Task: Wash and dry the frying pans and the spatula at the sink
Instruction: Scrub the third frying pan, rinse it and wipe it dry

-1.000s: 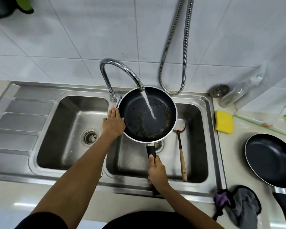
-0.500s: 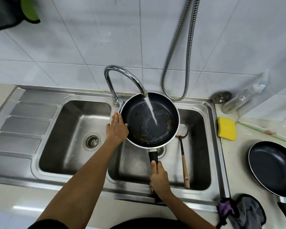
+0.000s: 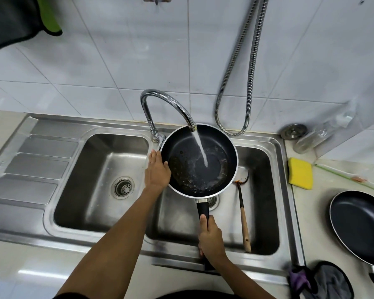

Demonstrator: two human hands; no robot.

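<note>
Stainless steel forms the double sink, which we take as our landmark. Over its right basin we hold a black pan, tilted slightly, under the tap. Water runs from the spout onto the pan's inner floor, where brown residue and bubbles lie around the lower and left parts.

Our right hand is closed around the pan's black handle, at the sink's near edge. Our left hand lies flat with fingers extended against the pan's left outer rim, above the divider between the basins; it steadies rather than clasps.

In the right basin, just right of the pan, a spatula lies with its wooden handle toward the near edge and its soiled head toward the far side.

On the counter right of the sink we note a second pan, a yellow sponge beyond it, and a grey cloth at the near corner. A metal hose hangs on the tiled wall behind the sink.
</note>
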